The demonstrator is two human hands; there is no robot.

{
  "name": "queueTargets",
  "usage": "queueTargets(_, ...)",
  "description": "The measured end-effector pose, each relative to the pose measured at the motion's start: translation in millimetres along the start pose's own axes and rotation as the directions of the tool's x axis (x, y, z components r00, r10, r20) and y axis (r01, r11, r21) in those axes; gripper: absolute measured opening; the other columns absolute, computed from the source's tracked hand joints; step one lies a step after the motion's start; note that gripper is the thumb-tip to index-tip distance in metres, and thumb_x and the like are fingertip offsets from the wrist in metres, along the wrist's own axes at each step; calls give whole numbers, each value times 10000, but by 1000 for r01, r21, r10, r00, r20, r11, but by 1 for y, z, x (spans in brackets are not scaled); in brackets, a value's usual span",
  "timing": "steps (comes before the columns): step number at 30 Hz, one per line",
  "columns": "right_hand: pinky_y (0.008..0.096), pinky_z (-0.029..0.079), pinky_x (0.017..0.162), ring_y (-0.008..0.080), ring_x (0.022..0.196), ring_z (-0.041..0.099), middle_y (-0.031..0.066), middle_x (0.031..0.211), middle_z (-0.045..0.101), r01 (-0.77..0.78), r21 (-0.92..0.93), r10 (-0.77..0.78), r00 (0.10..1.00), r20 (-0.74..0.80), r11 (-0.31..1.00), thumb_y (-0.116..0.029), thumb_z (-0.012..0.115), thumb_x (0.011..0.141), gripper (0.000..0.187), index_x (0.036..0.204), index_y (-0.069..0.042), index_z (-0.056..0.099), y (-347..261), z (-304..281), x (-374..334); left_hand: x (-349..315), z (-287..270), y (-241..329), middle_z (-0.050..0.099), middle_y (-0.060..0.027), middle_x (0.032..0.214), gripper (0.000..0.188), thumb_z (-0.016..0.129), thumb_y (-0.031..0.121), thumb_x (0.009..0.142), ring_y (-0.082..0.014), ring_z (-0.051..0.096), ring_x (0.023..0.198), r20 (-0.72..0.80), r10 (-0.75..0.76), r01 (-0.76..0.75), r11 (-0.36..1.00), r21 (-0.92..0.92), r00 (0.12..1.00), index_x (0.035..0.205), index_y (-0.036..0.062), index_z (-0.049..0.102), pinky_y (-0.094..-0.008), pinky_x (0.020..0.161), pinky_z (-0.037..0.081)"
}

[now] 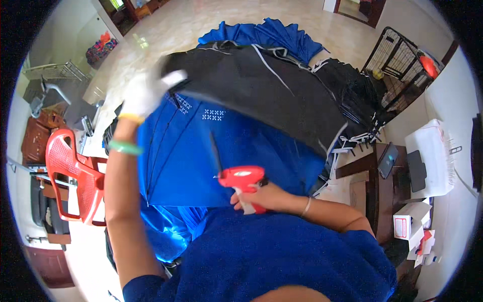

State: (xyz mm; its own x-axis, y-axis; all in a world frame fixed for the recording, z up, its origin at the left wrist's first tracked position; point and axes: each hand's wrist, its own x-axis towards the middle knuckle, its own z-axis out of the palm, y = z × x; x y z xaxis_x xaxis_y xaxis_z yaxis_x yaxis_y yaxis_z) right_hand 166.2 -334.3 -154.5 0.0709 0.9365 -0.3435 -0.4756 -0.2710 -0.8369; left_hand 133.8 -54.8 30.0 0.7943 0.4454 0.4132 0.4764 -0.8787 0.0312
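My left hand (148,93), in a white glove, is raised at the left end of a black cloth (261,85). Motion smears its fingers, so their grip on the cloth is unclear. Below the cloth spreads a blue umbrella canopy (231,151) with thin dark ribs and small white patterns. My bare right hand (259,196) is closed round the handle of a red and white tagging gun (242,177), held over the blue canopy near my body. A blurred dark strip (215,151) rises from the gun's front.
More blue fabric (266,38) lies beyond the black cloth. Dark folded umbrellas (352,90) are heaped to the right. A red plastic chair (78,176) stands left. At right are a wire cage (397,65) and a dark desk (390,196) with a white box (410,221).
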Motion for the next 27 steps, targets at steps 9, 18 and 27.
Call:
queueTargets(9, 320, 503, 760, 202, 852, 620, 118, 944, 612, 25, 1, -25, 996, 85, 1000, -154, 542, 861, 253, 1057, 3, 510, 9, -5, -10, 125, 122, 81, 589, -176, 1069, 572, 574, 502, 723, -320, 550, 1022, 262, 369, -211, 851, -481, 892, 1079, 55, 590, -378, 880, 415)
queueTargets(18, 300, 501, 724, 174, 836, 625, 102, 930, 620, 20, -242, 10, 993, 120, 970, -169, 561, 845, 278, 1078, -26, 508, -19, -20, -10, 41, 99, -300, 561, -218, 1081, 422, 565, 307, 764, -355, 545, 1002, -50, -328, 330, 917, 226, 943, 1079, 25, 569, -409, 846, 434)
queueTargets(27, 300, 506, 718, 177, 853, 627, 108, 944, 622, 64, -119, -54, 995, 79, 991, -147, 555, 843, 287, 1094, -17, 500, -20, -32, -10, -56, 96, -91, 614, -84, 829, 286, 504, 298, 865, -201, 590, 698, 672, -118, 603, 572, -556, 731, 938, 35, 591, -339, 677, 491)
